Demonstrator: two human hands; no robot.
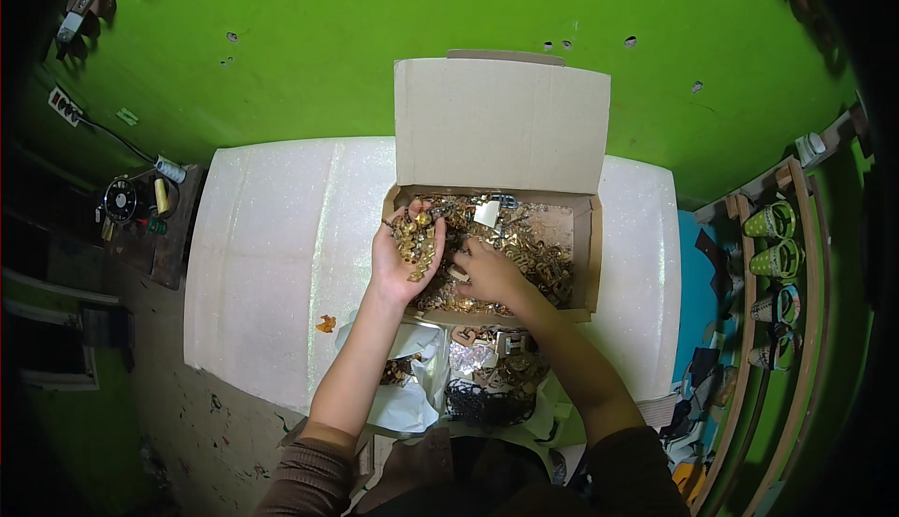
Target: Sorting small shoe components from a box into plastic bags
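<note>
An open cardboard box (582, 245) on the table is filled with small gold, brown and dark metal pieces, looking like buckles and other hardware. My left hand (405, 255) is cupped palm up over its left side, holding a heap of gold-coloured metal pieces (412, 236). Inside the box, my right hand (492, 273) reaches palm down into the loose hardware (534, 255). Its thumb and fingers are bent and apart, with their tips partly hidden among the pieces. A small white piece (486, 213) lies at the back of the pile.
The box lid (501, 124) stands upright toward the green wall. Nearer me are a container lined with white plastic (412, 414) and a heap of dark and metallic bits (492, 395). An orange-brown scrap (326, 323) lies on the white tabletop (262, 255). Shoes (775, 262) hang on a wooden rack at right.
</note>
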